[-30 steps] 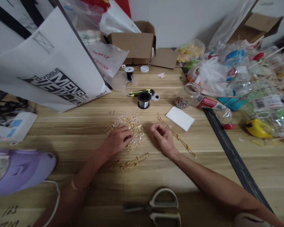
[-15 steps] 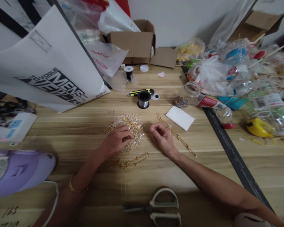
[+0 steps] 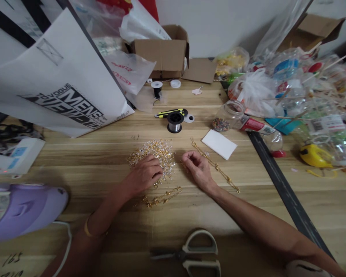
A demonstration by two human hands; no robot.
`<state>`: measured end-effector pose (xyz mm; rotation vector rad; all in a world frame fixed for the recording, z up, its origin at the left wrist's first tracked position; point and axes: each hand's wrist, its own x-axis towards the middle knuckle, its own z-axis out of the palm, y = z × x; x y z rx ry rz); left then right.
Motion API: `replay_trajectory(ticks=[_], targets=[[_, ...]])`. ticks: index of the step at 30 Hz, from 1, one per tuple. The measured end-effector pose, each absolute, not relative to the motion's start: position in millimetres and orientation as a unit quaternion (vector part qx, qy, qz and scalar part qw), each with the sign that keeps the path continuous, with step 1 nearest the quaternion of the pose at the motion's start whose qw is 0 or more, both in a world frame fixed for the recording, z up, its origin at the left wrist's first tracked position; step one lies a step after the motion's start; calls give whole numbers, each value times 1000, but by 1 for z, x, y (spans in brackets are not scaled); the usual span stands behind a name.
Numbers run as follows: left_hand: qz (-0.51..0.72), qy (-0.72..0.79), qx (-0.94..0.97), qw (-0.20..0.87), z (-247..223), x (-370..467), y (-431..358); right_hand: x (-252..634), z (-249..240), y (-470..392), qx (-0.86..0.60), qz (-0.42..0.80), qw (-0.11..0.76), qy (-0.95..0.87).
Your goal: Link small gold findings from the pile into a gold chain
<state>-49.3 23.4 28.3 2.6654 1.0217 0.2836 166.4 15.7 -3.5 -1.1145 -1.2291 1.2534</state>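
Note:
A loose heap of small gold and clear pieces lies on the wooden table. My left hand rests at the heap's lower left edge, fingers curled down over it; whatever its fingertips touch is hidden. To the right of the heap, my right hand is closed, thumb against the fingers, and anything between them is too small to name. A gold chain runs diagonally just beyond my right hand. Another gold chain lies bunched below the heap, nearer to me.
Scissors lie at the front edge. Behind the heap are a wire spool, a cutter and a folded white paper. A bead jar and bagged bottles stand right; a purple appliance sits left.
My left hand has turned slightly and its fingers have drawn together over the heap's edge. My right hand has stayed in place.

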Motion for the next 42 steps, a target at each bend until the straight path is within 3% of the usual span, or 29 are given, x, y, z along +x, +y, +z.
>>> replay_trajectory(ticks=[25, 42], targets=[[66, 326, 942, 50, 28, -46, 17, 166, -3, 15, -469, 522, 491, -515], [145, 333, 913, 184, 31, -43, 17, 167, -3, 14, -478, 515, 481, -525]])
